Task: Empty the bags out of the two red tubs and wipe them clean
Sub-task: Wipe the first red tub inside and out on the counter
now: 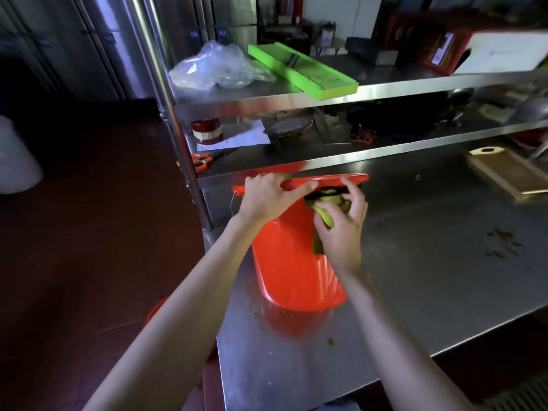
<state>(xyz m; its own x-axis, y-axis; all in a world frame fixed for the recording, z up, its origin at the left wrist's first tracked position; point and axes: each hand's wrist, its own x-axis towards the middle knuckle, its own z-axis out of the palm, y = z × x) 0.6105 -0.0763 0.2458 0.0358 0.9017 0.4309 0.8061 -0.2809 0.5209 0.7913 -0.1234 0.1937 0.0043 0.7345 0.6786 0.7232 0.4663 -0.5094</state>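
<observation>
Red tub (pixel 290 262) at centre of frame, tipped on its side on the steel worktable (pixel 430 262), base toward the camera, mouth facing away under the lowest shelf edge. Only one red tub plainly in view; a red shape at lower left beside the table is too blurred to name.

Left hand (pixel 267 197) lies over the tub's rim at centre, fingers curled over the edge, gripping it. Right hand (pixel 341 229) just beside it, fingers bent and pinching a yellow-green cloth (pixel 324 216) against the tub wall near the rim. A dark strip sits between rim and cloth; cannot tell what it is.

Brown specks (pixel 504 241) scattered on the table, right of centre. Wooden board (pixel 510 173) at right edge.

Shelving above: crumpled clear plastic bag (pixel 216 66) and green mandoline slicer (pixel 302 71) on the upper shelf; red tin (pixel 206 132) on the one below; orange-handled scissors (pixel 200 161) at the shelf post, centre left.
</observation>
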